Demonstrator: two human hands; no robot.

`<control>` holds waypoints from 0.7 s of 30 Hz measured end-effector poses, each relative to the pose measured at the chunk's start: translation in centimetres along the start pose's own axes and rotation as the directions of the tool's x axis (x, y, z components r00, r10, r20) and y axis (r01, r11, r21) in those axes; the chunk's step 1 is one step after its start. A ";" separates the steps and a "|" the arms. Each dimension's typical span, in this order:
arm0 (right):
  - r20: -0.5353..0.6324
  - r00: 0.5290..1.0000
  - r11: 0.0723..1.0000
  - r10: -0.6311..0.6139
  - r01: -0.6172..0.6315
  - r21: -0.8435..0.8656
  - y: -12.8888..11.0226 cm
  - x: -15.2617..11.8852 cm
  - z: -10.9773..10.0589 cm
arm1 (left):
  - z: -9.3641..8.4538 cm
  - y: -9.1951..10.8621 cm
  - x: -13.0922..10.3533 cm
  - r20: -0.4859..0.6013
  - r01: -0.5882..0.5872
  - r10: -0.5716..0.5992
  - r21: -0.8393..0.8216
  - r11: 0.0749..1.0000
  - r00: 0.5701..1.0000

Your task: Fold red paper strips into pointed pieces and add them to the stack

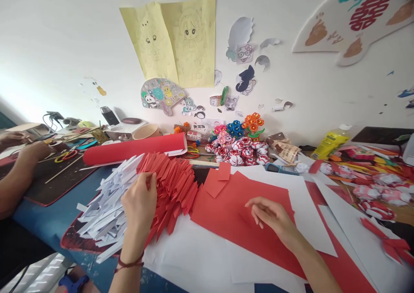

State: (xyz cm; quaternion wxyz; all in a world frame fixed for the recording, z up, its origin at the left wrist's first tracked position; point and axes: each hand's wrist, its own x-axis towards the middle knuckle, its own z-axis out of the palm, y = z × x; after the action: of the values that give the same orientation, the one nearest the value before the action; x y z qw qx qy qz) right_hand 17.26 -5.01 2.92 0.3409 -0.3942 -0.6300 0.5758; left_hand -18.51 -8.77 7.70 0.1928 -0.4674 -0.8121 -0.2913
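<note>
Blue desk (53,222), heaped with cut paper, and two bare hands above it.
Nearest, white sheets (194,258) meet the lower edge of a large red sheet (223,217). Over that red sheet is the right hand (271,219), its fingers loosely curved and slightly apart. The left hand (139,203) is in front of the red strips (176,183), its fingers curled inward (whether they pinch anything, one cannot tell). Just left of these, white strips (108,202) lie piled up, while a small red piece (224,171) lies by the red sheet's far edge. Farther back come a red roll (136,148) and red-and-white flowers (247,151); behind them, yellow drawings (196,47) hang on the wall (74,38).
</note>
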 end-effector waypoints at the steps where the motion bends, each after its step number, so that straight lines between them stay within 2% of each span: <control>1: 0.016 1.000 1.000 0.004 -0.004 -0.013 -0.1 0.0 0.0 | 0.1 0.0 0.1 0.012 -0.004 0.004 0.014 1.000 1.000; 12: 0.078 0.997 0.998 0.014 -0.009 -0.062 -0.4 0.0 0.2 | 0.7 0.4 -0.3 0.042 -0.063 0.063 -0.003 0.998 0.997; 21: 0.089 0.996 0.994 0.011 -0.001 -0.105 0.9 0.3 0.0 | 0.5 0.7 -0.7 0.053 -0.121 0.119 0.037 0.992 0.992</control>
State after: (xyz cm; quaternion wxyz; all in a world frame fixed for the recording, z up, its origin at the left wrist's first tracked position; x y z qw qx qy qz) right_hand 17.21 -4.67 2.07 0.2894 -0.3872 -0.6728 0.5601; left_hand -17.54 -8.66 7.11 0.1989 -0.5185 -0.7929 -0.2509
